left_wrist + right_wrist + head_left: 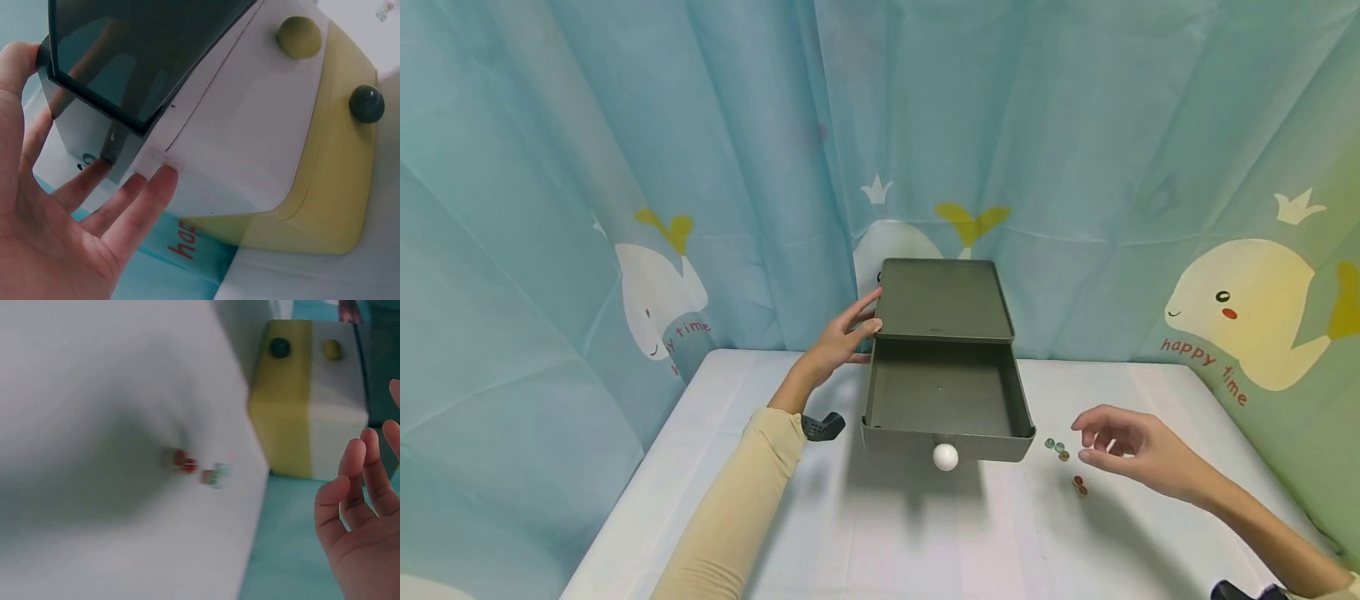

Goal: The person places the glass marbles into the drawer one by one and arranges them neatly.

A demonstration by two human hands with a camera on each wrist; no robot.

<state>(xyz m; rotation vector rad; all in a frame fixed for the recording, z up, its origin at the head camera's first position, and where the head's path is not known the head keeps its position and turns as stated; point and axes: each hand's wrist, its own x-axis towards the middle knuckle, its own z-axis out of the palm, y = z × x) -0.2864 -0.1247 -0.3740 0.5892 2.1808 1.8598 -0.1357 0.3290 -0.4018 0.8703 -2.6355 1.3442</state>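
Observation:
A small chest of drawers with a dark green top (943, 300) stands at the back middle, its green top drawer (902, 442) pulled out by a white knob (946, 457). Inside, the drawer's bare floor shows. My left hand (835, 346) rests against the chest's left side, fingers spread, the thumb by the top's front corner. To the right, my right hand (1138, 450) hovers over the table with loosely bent fingers and nothing between them. Close to its fingertips lie several small round pieces, teal ones (1049, 443) and reddish ones (1078, 481).
Beneath the green drawer are a white drawer (237, 125) with a yellow knob (299, 37) and a yellow drawer (337, 175) with a dark knob (367, 104), both pushed in. A light blue curtain (760, 167) hangs behind the white table (910, 558).

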